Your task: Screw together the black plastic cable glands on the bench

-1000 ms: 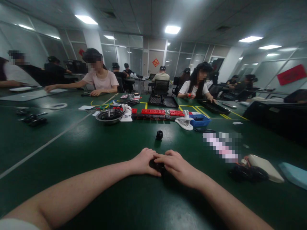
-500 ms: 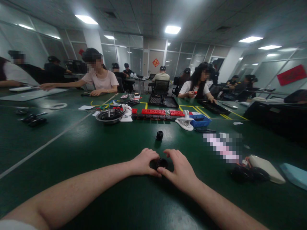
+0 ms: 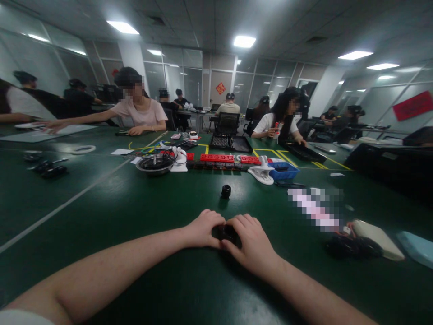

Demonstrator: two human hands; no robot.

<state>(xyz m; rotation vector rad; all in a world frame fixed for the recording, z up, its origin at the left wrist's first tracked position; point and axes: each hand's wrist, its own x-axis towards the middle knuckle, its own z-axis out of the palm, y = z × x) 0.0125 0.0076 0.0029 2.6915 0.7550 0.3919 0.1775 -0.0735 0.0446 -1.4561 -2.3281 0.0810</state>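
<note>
- Bench with a smooth, dark green top (image 3: 162, 280) carries a black, round, hollow part, apparently plastic (image 3: 229, 232), toward its near edge.
- Left hand (image 3: 205, 229): half curled, thumb and fingers around the left side of the part.
- Right hand (image 3: 252, 239): bent into a C, fingertips and thumb around the right side; how hard the 2 hands squeeze, I cannot tell.
- Handling, as a judgement: probably light and stiff, not fragile, perhaps slippery where glossy; best held by the outer wall at 2 opposite sides.
- Short, black cylinder (image 3: 226, 192): stands apart, farther from the near edge.
- Open blue plastic box (image 3: 284, 170): nearer the far edge, rightward.
</note>
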